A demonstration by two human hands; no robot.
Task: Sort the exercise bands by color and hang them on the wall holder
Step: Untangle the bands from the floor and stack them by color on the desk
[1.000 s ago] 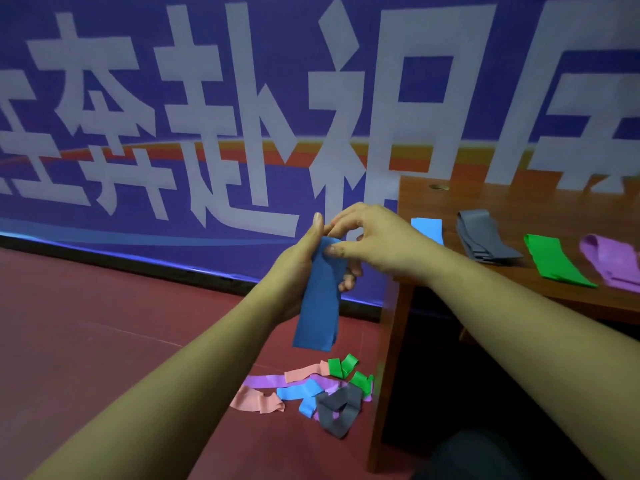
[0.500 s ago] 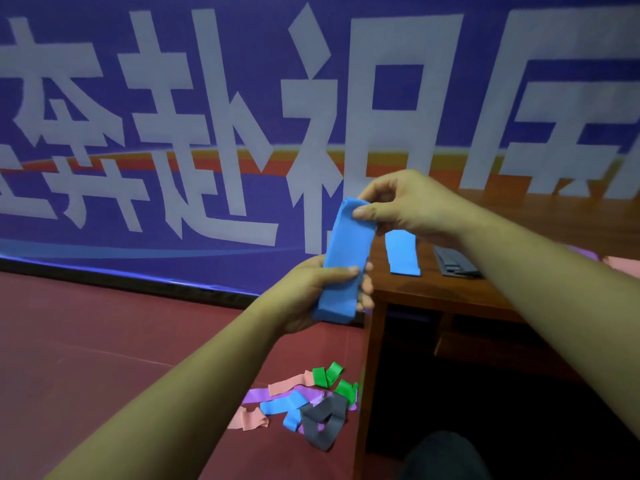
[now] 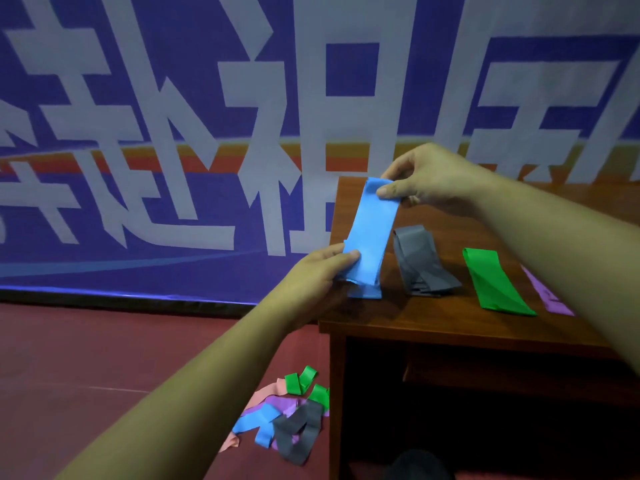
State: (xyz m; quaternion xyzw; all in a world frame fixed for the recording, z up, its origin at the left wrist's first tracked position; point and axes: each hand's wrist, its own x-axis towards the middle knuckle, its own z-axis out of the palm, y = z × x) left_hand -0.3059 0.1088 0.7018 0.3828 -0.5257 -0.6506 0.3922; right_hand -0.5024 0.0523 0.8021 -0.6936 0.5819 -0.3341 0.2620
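Blue exercise band (image 3: 370,233) held stretched flat and tilted over the left end of the wooden table (image 3: 398,317), upper end leaning right. Right hand (image 3: 436,181) pinches the top edge between thumb and forefinger; its other fingers are curled behind and mostly hidden. Left hand (image 3: 318,275) grips the lower end, thumb pressed on the front face; its fingers are behind the band, not visible. Below the lower end a second blue piece (image 3: 365,292) lies on the table top, only its near edge showing; cannot tell whether the held band touches it. To the right on the table, apart from one another: a grey stack (image 3: 420,261) of folded bands, count not readable; a green band (image 3: 491,282) lying flat; a purple band (image 3: 550,296), largely covered by the right forearm. On the red floor (image 3: 104,358) near the table's left leg, a loose pile of bands (image 3: 287,414): green, pink, purple, blue, grey, overlapped so that single bands are hard to separate, and its left side is cut by the left forearm. Behind it all, a blue banner (image 3: 173,133) with large white characters, cropped at the frame edges. A dark rounded shape (image 3: 415,465) at the bottom edge is cut off; unidentified.
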